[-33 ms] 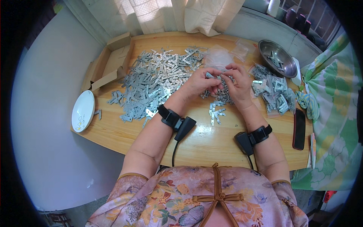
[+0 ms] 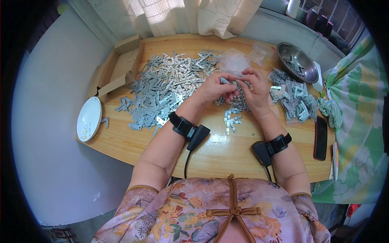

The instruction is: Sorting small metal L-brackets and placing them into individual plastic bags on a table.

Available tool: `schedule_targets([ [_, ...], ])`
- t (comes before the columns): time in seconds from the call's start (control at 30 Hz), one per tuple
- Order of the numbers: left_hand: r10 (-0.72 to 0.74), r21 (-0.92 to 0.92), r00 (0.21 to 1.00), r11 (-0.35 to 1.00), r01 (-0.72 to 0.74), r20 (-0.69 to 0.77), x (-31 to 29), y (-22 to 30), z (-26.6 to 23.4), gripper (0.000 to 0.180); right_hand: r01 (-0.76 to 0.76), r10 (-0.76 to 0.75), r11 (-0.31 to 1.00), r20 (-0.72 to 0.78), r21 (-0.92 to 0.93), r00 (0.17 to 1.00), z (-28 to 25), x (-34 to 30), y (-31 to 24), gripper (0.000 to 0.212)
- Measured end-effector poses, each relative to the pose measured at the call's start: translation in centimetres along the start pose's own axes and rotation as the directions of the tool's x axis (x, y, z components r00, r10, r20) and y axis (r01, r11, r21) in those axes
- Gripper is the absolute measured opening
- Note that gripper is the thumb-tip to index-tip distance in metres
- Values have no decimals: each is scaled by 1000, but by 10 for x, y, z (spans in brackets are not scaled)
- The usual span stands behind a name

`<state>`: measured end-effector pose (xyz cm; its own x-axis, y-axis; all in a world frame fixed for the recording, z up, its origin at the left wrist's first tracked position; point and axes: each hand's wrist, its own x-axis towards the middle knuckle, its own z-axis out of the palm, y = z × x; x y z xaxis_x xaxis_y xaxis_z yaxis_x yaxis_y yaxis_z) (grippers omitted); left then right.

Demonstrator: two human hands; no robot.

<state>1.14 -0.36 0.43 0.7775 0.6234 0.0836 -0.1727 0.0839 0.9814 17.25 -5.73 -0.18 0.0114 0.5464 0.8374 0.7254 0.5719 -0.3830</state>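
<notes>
My left hand (image 2: 216, 87) is closed on a small silver metal bracket (image 2: 224, 80), one end of which shows between thumb and fingers. Close beside it, my right hand (image 2: 254, 89) pinches at the same spot, thumb against forefinger; whatever its fingertips hold is too small to make out. Beneath both hands lies a heap of small metal fasteners (image 2: 243, 104), partly hidden by them. Several flat brackets (image 2: 231, 120) lie just nearer to me. To the left spreads a large pile of loose L-shaped brackets (image 2: 162, 91).
An open cardboard box (image 2: 121, 67) and a white plate (image 2: 89, 119) sit at the left. On the right are filled clear bags (image 2: 298, 101), a steel bowl (image 2: 298, 62) holding some brackets, a striped cloth (image 2: 330, 111) and a phone (image 2: 320, 138). Clear plastic bags (image 2: 235, 60) lie at the back.
</notes>
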Motion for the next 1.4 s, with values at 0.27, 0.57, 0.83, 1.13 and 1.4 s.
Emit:
schedule_targets([
  [0.27,-76,35,997,997,75,3,3,7,1,25,108,-109,984,3,-142,994,-2,5,-3,11],
  [0.57,-114,130,993,985,111,15,1,13,-3,22,49,-48,996,17,-77,999,4,3,0,9],
  [0.83,-274,365,961,900,240,46,-13,28,-22,15,-238,187,953,258,187,948,5,-2,-3,10],
  [1.13,-452,576,880,763,295,148,-25,39,-21,11,-487,385,833,358,263,851,11,-8,11,15],
  [1.4,-422,706,888,685,180,184,-30,24,8,14,-382,328,922,388,68,861,0,-6,7,13],
])
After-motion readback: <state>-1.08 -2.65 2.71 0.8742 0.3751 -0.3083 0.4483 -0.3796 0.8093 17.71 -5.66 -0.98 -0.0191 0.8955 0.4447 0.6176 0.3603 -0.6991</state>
